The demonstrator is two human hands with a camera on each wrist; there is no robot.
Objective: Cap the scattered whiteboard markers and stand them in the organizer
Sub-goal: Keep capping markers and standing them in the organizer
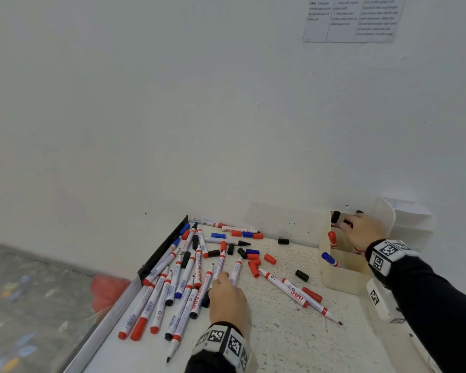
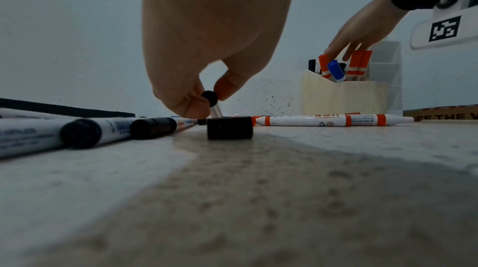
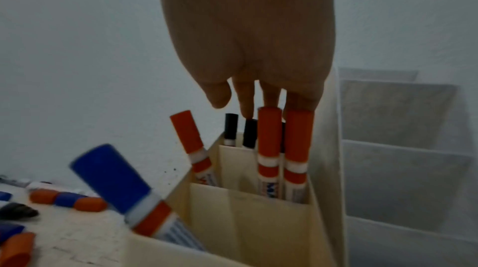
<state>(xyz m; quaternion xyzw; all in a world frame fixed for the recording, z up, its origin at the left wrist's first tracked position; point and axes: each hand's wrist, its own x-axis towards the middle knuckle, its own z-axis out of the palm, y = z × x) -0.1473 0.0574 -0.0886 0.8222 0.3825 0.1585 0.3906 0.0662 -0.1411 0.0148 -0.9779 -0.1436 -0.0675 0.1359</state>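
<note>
Many whiteboard markers [image 1: 172, 286] and loose red, blue and black caps [image 1: 253, 258] lie scattered on the white table. My left hand [image 1: 221, 278] pinches an uncapped black marker [image 2: 210, 99] between thumb and finger and lifts its tail end off the table. A loose black cap [image 2: 229, 130] lies just in front of it. My right hand [image 1: 351, 224] hangs over the cream organizer [image 1: 345, 278] with fingers straight. Its fingertips [image 3: 300, 103] touch the tops of the capped red markers [image 3: 269, 138] that stand inside. A blue-capped marker [image 3: 113, 179] leans in the front compartment.
A white tiered holder [image 1: 409, 219] stands against the wall behind the organizer. A black strip [image 1: 162, 251] lines the table's left edge, with the floor and a red object [image 1: 108, 289] beyond it. A white tagged block [image 1: 377, 297] sits at the table's right. A printed sheet [image 1: 353, 20] hangs on the wall.
</note>
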